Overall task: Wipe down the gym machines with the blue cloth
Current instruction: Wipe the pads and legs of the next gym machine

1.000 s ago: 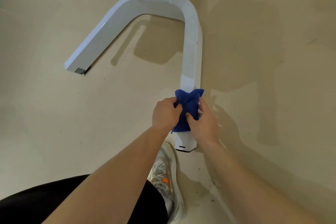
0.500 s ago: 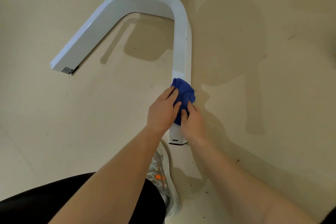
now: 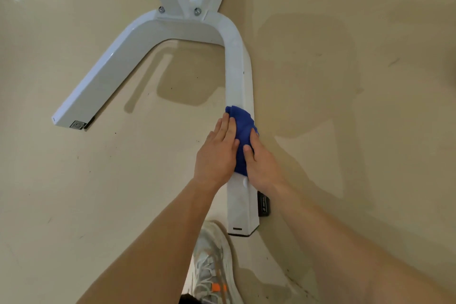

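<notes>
A gym floor: white U-shaped steel machine base (image 3: 133, 57) bolted to crossed struts, on smooth beige flooring (image 3: 345, 81).

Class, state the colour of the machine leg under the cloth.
White; the leg shows best in the head view.

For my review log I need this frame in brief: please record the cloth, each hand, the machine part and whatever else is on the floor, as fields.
cloth: blue cloth, bunched on top of the near leg
machine part: white base frame, U-shaped, lying on the floor; near leg
left hand: left hand, fingers straight, pressing the cloth's left side
right hand: right hand, thumb and fingers curled round the cloth
also visible: shoe by the leg's end; black foot pad on the leg's right side
</notes>
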### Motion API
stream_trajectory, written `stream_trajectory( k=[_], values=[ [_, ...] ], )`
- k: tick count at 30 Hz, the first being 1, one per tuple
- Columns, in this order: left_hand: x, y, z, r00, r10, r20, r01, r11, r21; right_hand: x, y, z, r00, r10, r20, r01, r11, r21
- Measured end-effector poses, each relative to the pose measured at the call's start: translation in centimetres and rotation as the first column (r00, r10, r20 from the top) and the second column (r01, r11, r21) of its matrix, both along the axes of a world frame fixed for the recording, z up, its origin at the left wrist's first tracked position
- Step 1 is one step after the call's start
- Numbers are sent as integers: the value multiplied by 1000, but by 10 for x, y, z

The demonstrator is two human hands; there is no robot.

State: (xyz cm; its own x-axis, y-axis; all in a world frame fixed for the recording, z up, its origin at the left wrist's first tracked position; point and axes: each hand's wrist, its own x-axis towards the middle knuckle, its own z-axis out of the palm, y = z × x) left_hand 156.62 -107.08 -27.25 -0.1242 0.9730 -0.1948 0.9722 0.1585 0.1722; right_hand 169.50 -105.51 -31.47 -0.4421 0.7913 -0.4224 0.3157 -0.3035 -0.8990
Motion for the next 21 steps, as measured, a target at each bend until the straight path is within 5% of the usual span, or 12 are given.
stream_trajectory(
  k=[10,14,21],
  values=[
    [-41,124,-9,997,-76,10,76,997,8,-36,113,-8,993,-89,-80,89,996,-2],
    [-55,173,-10,995,-97,-18,97,995,21,-49,157,-8,985,-132,-111,145,982,123],
    [-58,222,-15,999,-34,-37,35,999,40,-64,212,-12,989,-146,-12,146,970,197]
  ],
)
